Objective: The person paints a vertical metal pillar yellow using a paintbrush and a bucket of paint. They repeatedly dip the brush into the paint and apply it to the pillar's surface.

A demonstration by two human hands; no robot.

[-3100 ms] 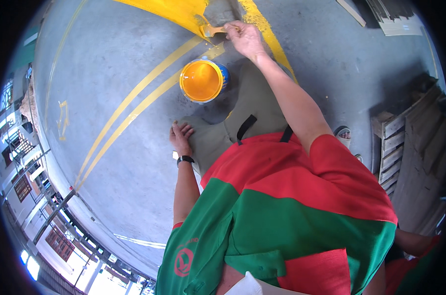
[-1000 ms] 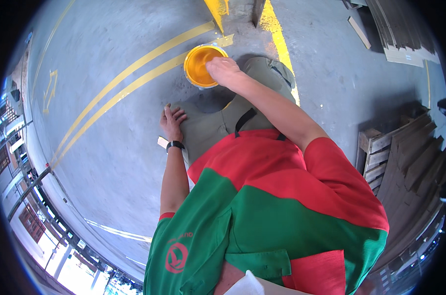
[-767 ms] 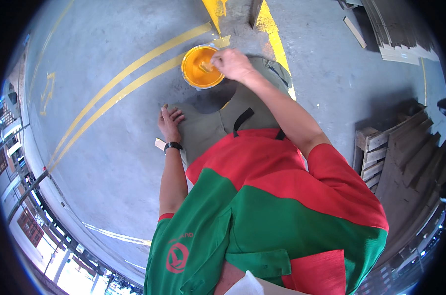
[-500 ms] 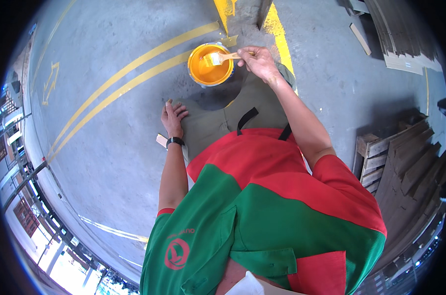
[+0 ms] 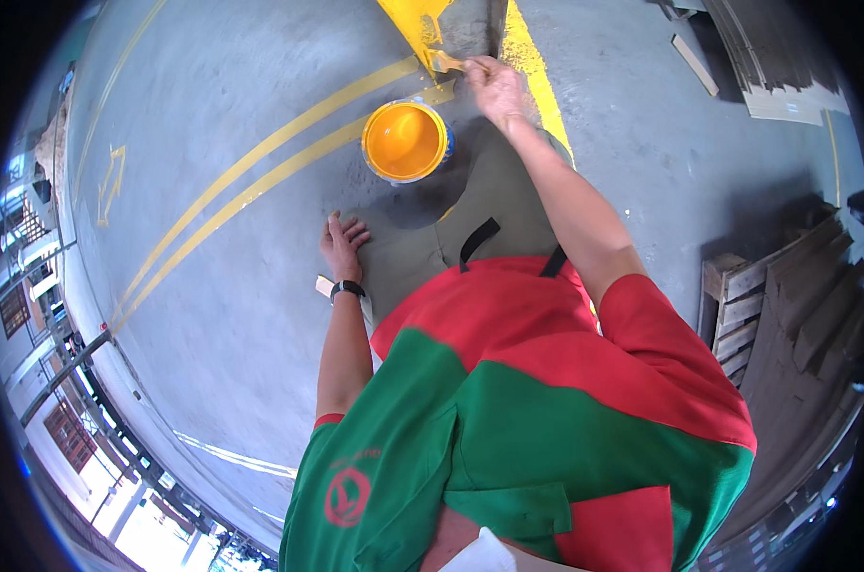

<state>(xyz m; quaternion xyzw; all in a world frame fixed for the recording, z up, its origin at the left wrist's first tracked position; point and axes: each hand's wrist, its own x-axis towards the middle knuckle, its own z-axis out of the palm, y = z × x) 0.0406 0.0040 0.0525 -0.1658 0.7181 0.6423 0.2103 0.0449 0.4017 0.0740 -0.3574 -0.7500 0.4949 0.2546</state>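
My right hand (image 5: 492,86) is stretched far forward and grips a paintbrush (image 5: 445,63), whose bristles touch a freshly painted yellow patch (image 5: 415,24) on the grey concrete floor. A round bucket of yellow paint (image 5: 404,141) stands just left of my right forearm, near my knee. My left hand (image 5: 341,245) lies flat on the floor with fingers spread, a dark watch on its wrist, holding nothing. My red and green shirt fills the lower middle of the view.
Two parallel yellow lines (image 5: 241,191) run diagonally across the floor to the left. Another yellow stripe (image 5: 532,67) runs beside my right arm. Wooden pallets (image 5: 784,305) are stacked at the right, boards (image 5: 765,48) lie at the top right. Railings and buildings show at the left rim.
My right hand lifted the brush out of the paint bucket and carried it forward onto the yellow patch. My left hand stayed planted on the floor.
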